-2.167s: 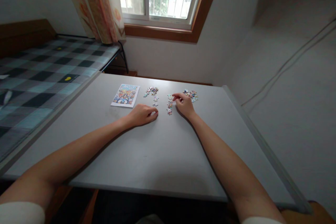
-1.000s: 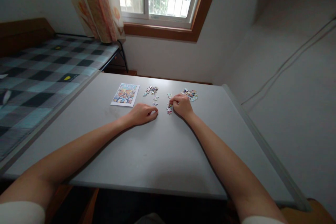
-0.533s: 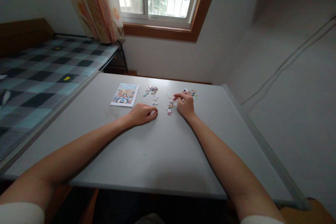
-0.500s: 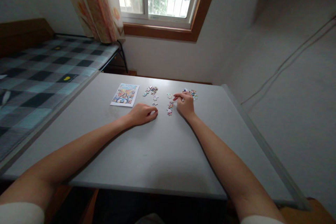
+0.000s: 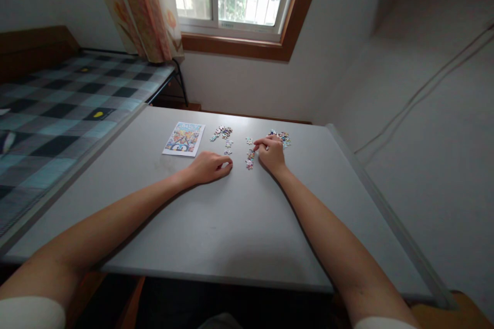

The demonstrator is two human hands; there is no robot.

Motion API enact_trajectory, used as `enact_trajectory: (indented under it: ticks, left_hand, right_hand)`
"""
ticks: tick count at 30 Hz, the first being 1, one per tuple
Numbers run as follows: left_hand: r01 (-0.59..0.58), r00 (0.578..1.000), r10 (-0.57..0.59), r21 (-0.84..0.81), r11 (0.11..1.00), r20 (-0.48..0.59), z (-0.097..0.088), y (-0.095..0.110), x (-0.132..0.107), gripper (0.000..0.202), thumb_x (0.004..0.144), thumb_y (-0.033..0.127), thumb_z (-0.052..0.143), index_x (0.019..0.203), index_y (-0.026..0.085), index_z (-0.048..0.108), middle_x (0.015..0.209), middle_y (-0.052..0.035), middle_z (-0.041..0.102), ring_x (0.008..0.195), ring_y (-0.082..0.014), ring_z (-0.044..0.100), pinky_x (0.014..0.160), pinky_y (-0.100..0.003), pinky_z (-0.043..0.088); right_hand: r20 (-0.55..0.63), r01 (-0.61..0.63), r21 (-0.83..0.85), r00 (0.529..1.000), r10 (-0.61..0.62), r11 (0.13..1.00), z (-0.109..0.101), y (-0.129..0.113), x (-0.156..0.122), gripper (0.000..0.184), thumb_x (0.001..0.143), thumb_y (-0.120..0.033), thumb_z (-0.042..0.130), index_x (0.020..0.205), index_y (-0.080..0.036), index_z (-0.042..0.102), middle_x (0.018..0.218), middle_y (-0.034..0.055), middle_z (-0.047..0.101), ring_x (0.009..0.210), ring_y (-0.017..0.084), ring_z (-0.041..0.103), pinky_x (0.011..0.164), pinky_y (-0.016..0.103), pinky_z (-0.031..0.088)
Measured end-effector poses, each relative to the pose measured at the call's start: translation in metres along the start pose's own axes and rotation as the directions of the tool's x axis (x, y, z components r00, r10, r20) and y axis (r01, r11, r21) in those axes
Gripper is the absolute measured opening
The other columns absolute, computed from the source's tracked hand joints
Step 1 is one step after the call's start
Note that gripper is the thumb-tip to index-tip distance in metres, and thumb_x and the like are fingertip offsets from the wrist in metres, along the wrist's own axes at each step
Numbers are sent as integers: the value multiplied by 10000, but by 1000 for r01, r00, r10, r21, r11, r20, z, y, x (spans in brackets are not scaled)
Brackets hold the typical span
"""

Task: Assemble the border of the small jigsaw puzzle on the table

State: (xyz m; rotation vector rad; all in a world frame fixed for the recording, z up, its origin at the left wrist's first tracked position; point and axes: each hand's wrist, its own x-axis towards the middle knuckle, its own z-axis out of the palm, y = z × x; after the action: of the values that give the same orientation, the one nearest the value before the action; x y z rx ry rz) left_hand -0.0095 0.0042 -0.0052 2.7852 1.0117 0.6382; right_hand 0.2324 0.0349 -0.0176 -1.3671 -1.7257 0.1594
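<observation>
My left hand [image 5: 210, 167] rests on the table with its fingers curled and thumb and forefinger tips close together; anything small between them is too fine to make out. Just beyond it lie loose puzzle pieces [image 5: 229, 143] in a short column. My right hand [image 5: 270, 155] is closed, its fingertips at the upper end of a short strip of puzzle pieces [image 5: 249, 164], pinching a piece there that is mostly hidden. A single puzzle piece [image 5: 249, 141] lies just past those fingertips. Behind the right hand a colourful pile of puzzle pieces [image 5: 285, 139] is partly covered.
A second pile of puzzle pieces [image 5: 224, 132] lies at the far middle of the white table [image 5: 216, 231]. Left of it is a printed picture card [image 5: 184, 140]. A bed with a checked sheet [image 5: 104, 85] stands to the left, and a wall with a cable [image 5: 409, 103] to the right.
My right hand has shifted very slightly left and down, with its fingertips closer to the strip of pieces. The left hand stays in place.
</observation>
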Motion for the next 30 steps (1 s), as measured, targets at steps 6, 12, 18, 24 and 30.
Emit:
enact_trajectory:
  ticks: [6,12,18,24,30]
  left_hand:
    - [14,1000,-14,16,1000,18,0,0,0,233,894,307,511,949,206,713,600,11,642,533,-110,577,560,-206,350]
    - [22,999,-22,0,1000,23,-2,2,1,235,893,311,509,936,204,714,588,14,628,519,-106,562,551,-204,349]
    - [14,1000,-14,0,1000,12,-1,1,0,233,892,311,510,932,204,714,588,13,628,525,-107,566,552,-205,349]
    - [10,1000,-10,10,1000,15,0,0,0,228,895,308,515,932,204,715,589,12,634,520,-110,562,552,-208,344]
    - [13,1000,-13,-6,1000,16,-1,1,0,223,891,301,516,932,202,711,586,15,629,521,-105,562,549,-201,342]
  right_hand:
    - [55,22,20,998,-23,1000,1,2,0,327,719,-32,484,693,-227,745,629,18,691,841,223,577,842,358,469]
    - [85,13,41,996,-16,999,0,-3,1,327,716,-34,473,683,-222,739,629,17,699,797,217,580,835,361,468]
    - [25,0,34,1000,-1,999,-1,-3,3,306,734,-66,463,682,-223,721,623,10,689,774,209,590,832,354,465]
    - [33,-59,37,998,58,998,0,2,6,280,732,-108,456,713,-205,718,644,14,695,729,194,609,807,337,464]
    - [90,-111,78,991,104,991,-1,0,6,287,729,-135,443,740,-190,724,677,24,700,684,177,623,755,312,482]
